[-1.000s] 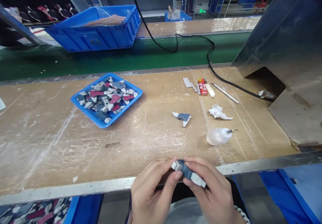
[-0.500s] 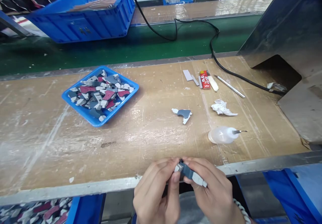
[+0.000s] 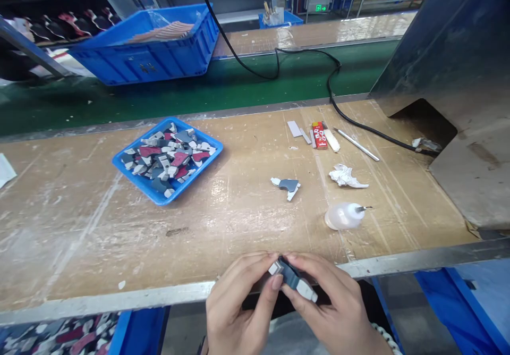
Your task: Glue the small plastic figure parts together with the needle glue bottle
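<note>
Left hand (image 3: 239, 304) and right hand (image 3: 334, 307) grip a small slate-grey and white shoe piece (image 3: 291, 276) by its edges — it looks light and pliant, best pinched at both ends

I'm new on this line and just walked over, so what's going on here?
A person's left hand and right hand are pinching a grey-and-white piece together above the front edge of the workbench. A blue tray of similar grey, white and red pieces sits on the bench, with one more piece lying loose near a plastic squeeze bottle.
</note>
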### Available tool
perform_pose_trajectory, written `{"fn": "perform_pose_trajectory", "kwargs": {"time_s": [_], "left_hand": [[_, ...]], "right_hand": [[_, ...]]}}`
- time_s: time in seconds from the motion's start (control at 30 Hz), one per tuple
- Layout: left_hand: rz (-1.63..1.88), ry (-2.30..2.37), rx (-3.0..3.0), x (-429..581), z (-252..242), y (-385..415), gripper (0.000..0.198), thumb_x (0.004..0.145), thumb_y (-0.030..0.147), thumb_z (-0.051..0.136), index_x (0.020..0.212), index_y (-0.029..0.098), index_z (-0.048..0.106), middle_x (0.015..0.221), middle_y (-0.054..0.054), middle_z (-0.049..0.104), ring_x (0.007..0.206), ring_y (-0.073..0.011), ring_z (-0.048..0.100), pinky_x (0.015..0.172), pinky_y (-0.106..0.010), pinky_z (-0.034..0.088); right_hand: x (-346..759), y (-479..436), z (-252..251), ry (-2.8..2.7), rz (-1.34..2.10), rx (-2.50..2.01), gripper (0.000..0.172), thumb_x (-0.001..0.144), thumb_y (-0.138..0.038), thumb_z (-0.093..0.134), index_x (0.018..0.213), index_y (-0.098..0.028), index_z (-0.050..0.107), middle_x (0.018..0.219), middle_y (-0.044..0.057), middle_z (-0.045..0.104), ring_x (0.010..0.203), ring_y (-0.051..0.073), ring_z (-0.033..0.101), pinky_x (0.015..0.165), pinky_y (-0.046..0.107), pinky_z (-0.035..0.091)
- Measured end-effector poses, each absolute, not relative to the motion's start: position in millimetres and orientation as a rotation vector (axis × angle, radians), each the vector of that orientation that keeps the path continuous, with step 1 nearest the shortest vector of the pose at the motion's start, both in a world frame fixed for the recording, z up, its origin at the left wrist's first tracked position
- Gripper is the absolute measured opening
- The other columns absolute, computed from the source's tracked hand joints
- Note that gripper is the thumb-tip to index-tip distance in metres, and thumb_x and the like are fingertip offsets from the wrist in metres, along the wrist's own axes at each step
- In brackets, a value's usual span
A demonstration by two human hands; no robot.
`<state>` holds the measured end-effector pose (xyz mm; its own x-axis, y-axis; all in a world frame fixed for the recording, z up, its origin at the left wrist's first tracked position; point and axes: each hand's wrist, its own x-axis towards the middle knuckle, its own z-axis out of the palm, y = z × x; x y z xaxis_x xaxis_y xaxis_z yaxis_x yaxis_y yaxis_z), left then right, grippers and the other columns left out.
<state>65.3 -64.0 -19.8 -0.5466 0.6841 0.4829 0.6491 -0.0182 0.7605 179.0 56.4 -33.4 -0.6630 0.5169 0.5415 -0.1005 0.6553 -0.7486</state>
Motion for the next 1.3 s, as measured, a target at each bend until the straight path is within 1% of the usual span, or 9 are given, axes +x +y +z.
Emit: {"fn": "perform_pose_trajectory", "kwargs": {"time_s": [0.1,0.2,0.5,0.77,0.97,1.07,1.13,1.2,1.3], "left_hand": [[1.62,2.196,1.546,65,-16,-62,0.028,0.091,0.004,0.063,0.116,0.016,0.068,0.107,-0.003,0.072,0.101,-0.0115,0.067,0.09,-0.019,0.054],[1.541,2.219,1.538,64,-16,-59,0.026,0.093,0.006,0.063,0.115,0.018,0.067,0.107,-0.003,0.071,0.101,-0.0124,0.066,0.091,-0.021,0.053],[1.482,2.318,1.336,65,-23,-56,0.014,0.096,0.015,0.062,0.106,0.023,0.068,0.094,0.0,0.073,0.084,-0.0121,0.069,0.074,-0.02,0.054],[1.468,2.367,1.351,68,-24,-56,0.011,0.096,0.017,0.062,0.104,0.021,0.069,0.095,-0.004,0.075,0.085,-0.0164,0.072,0.074,-0.024,0.057],[1.444,2.359,1.608,63,-31,-58,0.02,0.095,0.011,0.06,0.111,0.019,0.067,0.099,-0.005,0.074,0.091,-0.0168,0.072,0.082,-0.025,0.058],[1.44,2.356,1.725,57,-33,-58,0.025,0.094,0.005,0.059,0.113,0.019,0.067,0.106,-0.006,0.074,0.099,-0.0161,0.071,0.091,-0.024,0.056],[1.418,2.328,1.792,52,-30,-57,0.027,0.094,0.004,0.058,0.113,0.02,0.067,0.11,-0.005,0.074,0.104,-0.0158,0.071,0.096,-0.024,0.055],[1.356,2.292,1.818,48,-25,-54,0.026,0.095,0.005,0.055,0.113,0.021,0.066,0.111,-0.005,0.074,0.106,-0.0154,0.071,0.095,-0.023,0.056],[1.24,2.272,1.785,47,-17,-50,0.019,0.097,0.017,0.058,0.115,0.02,0.064,0.11,-0.006,0.074,0.104,-0.0162,0.072,0.089,-0.022,0.06]], "right_hand": [[179,55,-31,-2.1,0.948,-0.335,0.024,0.093,-0.02,0.066,0.116,-0.013,0.063,0.103,0.008,0.076,0.095,0.014,0.074,0.085,0.021,0.062],[179,54,-34,-2.091,0.894,-0.254,0.016,0.091,-0.009,0.065,0.107,-0.011,0.066,0.099,0.009,0.075,0.094,0.017,0.071,0.084,0.028,0.062],[176,48,-42,-2.134,0.842,-0.274,0.014,0.089,-0.002,0.066,0.102,-0.008,0.067,0.086,0.008,0.071,0.077,0.018,0.063,0.068,0.035,0.053],[178,45,-47,-2.148,0.79,-0.273,0.014,0.091,-0.003,0.063,0.104,-0.009,0.066,0.086,0.007,0.07,0.077,0.018,0.061,0.068,0.035,0.05],[193,51,-41,-2.181,0.878,-0.296,0.017,0.094,-0.01,0.061,0.11,-0.015,0.064,0.095,0.007,0.07,0.087,0.019,0.063,0.077,0.034,0.054],[211,64,-45,-2.023,0.864,-0.526,0.012,0.093,-0.015,0.065,0.104,-0.018,0.061,0.094,0.005,0.065,0.087,0.016,0.061,0.078,0.029,0.053],[220,79,-48,-1.902,0.823,-0.795,0.023,0.09,-0.026,0.071,0.107,-0.02,0.057,0.099,0.005,0.061,0.089,0.017,0.06,0.08,0.031,0.052],[222,96,-50,-1.888,0.852,-0.983,0.044,0.086,-0.04,0.075,0.12,-0.022,0.053,0.111,0.008,0.061,0.096,0.021,0.061,0.086,0.038,0.052],[210,118,-46,-2.031,0.978,-1.019,0.063,0.084,-0.051,0.073,0.134,-0.024,0.046,0.13,0.012,0.059,0.113,0.029,0.06,0.096,0.049,0.05]]}}
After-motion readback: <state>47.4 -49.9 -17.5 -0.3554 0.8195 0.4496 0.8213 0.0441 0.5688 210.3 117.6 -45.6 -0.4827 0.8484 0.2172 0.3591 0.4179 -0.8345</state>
